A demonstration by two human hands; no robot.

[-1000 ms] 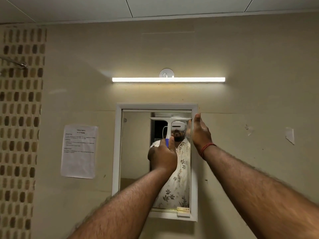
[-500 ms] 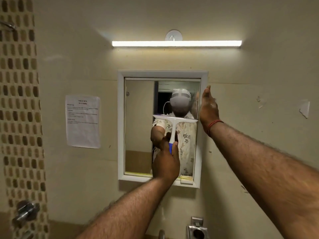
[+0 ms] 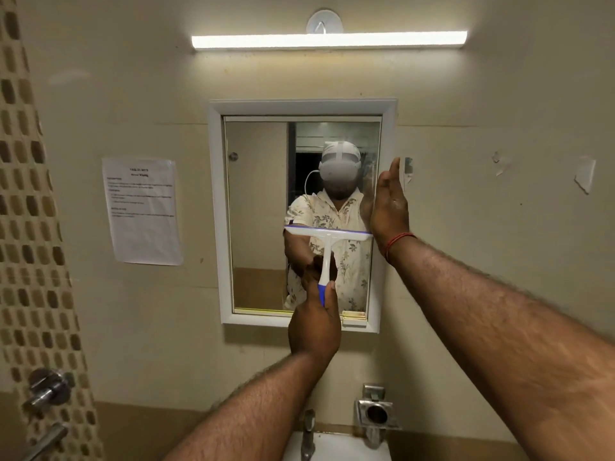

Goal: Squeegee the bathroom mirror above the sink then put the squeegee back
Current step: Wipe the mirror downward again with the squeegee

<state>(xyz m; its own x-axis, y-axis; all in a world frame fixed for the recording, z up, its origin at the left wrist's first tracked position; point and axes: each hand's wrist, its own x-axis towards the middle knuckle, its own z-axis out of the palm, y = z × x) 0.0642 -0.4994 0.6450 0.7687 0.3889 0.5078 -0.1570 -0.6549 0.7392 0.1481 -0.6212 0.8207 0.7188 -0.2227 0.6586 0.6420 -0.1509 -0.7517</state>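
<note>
- Wrapped around the handle's blue lower end, the left hand [image 3: 314,322] holds the squeegee [image 3: 327,242]; the right hand [image 3: 389,202] is open, flat against the mirror's [image 3: 259,211] right frame edge.
- Its blade lies level across the right half of the glass, about midway down.
- Light, stiff plastic by the look of it; the soft blade edge likely wants even pressure, held low on the handle.
- Whether the blade touches the glass cannot be told; the sink [image 3: 336,449] is cut off below.

Squeegee [image 3: 327,235] drawn from the top of the mirror [image 3: 259,211] to mid-height by left hand [image 3: 314,322], now below the frame's bottom edge.
</note>
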